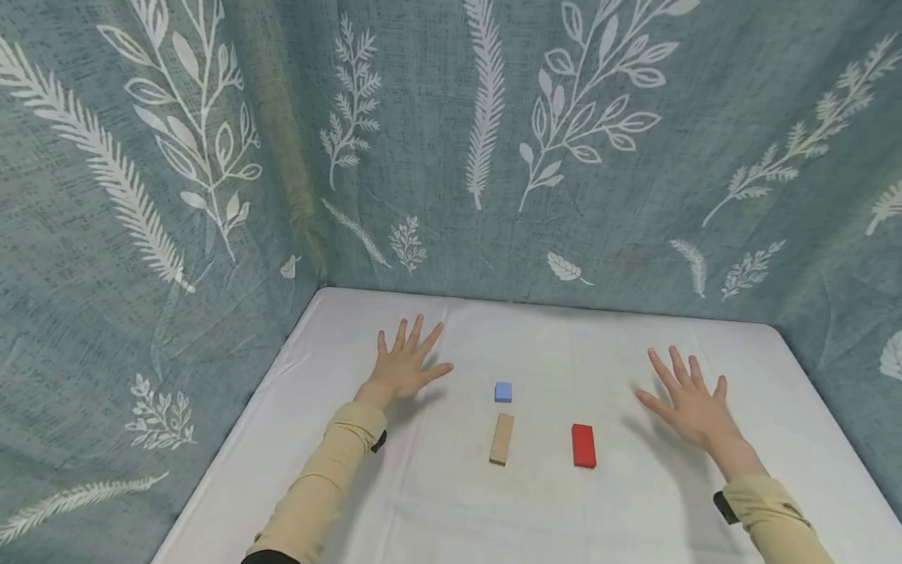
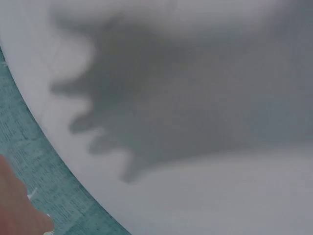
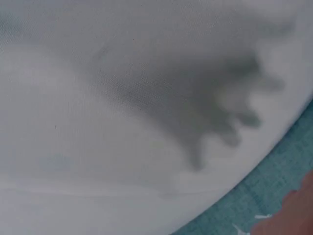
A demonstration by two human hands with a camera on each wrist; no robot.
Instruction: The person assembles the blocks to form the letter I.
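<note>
My left hand is held over the left part of the table with its fingers spread and nothing in it. My right hand hovers over the right side, fingers spread too, also holding nothing. Between them lie a small blue block, a flat tan wooden block just in front of it, and a red block farther right. The blue block is the nearest to my left hand; the red one is nearest to my right. In both wrist views only a bit of each hand shows, with its shadow on the cloth.
A white cloth covers the table, whose far edge meets a green curtain with white leaf patterns. The curtain also runs along the left and right sides. Dark bands sit at both wrists.
</note>
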